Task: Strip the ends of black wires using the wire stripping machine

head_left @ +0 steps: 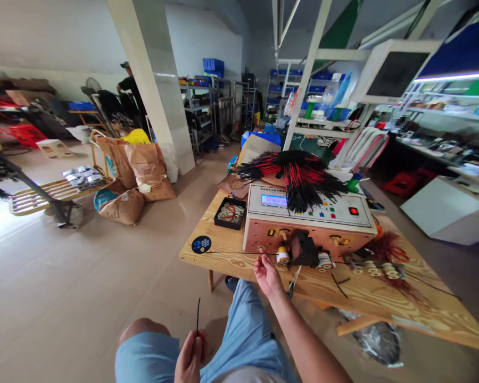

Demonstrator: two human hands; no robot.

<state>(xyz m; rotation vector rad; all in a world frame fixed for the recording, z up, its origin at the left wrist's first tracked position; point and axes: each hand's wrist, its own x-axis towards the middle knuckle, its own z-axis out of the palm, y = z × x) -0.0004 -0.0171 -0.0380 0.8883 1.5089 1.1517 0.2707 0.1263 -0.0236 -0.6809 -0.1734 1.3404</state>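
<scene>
My left hand (189,355) is closed over my lap on a short black wire (198,314), whose free end points up. Just in front of the machine (311,229), my right hand (266,274) has its fingers pinched at a thin black wire (235,252). This wire runs level from near a round black disc (201,244) toward the white-and-yellow roller (282,255). The exact contact at the fingertips is too small to see. A black block (302,249) sits beside the roller. On top of the machine lies a thick bundle of black and red wires (299,178).
A black tray (230,213) of small rings stands left of the machine on the wooden table (223,260). Red wires (389,247) and several rollers lie at the right. Sacks (149,170) and a cart (56,194) stand on the floor to the left. A person (131,88) is farther back.
</scene>
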